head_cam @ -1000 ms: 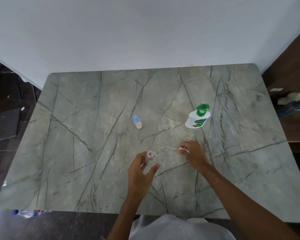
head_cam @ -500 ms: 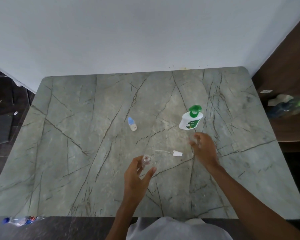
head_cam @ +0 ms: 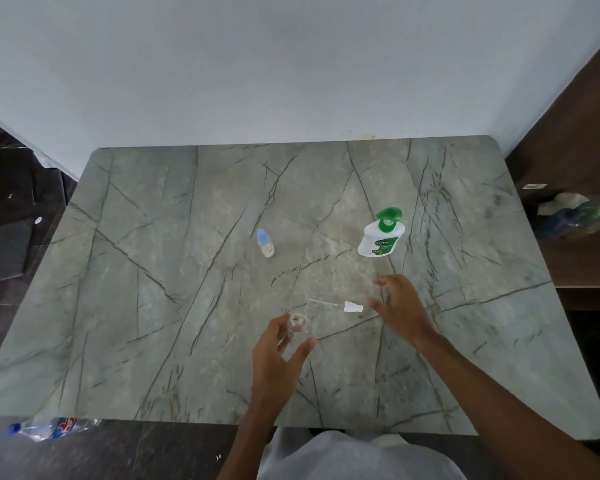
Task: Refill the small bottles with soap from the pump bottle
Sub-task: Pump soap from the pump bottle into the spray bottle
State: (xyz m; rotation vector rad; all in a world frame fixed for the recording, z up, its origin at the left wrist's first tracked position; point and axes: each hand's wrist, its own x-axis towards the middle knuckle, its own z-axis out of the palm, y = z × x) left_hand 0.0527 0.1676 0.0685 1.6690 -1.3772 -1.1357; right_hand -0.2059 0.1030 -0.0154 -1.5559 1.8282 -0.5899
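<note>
Not much of the soap job looks done yet. The white pump bottle with a green top (head_cam: 380, 239) stands on the grey stone table (head_cam: 153, 271), and no hand is on it. In front of the pump bottle, closer to the person, the left hand (head_cam: 278, 355) has its thumb and fingers curled round a small clear bottle (head_cam: 298, 323). This bottle has its top off and looks empty, though that is hard to tell. A white spray top with a thin tube (head_cam: 353, 307) lies flat on the table, between the pump bottle and the clear bottle. The right hand (head_cam: 400, 306) floats just in front of the pump bottle with its fingers spread, holding nothing. To the left of the pump bottle, well apart from it, a small white bottle with a blue cap (head_cam: 265, 242) stands with its cap on. So I think one bottle is open and ready. Both small bottles need soap, and the blue one needs opening first.
</note>
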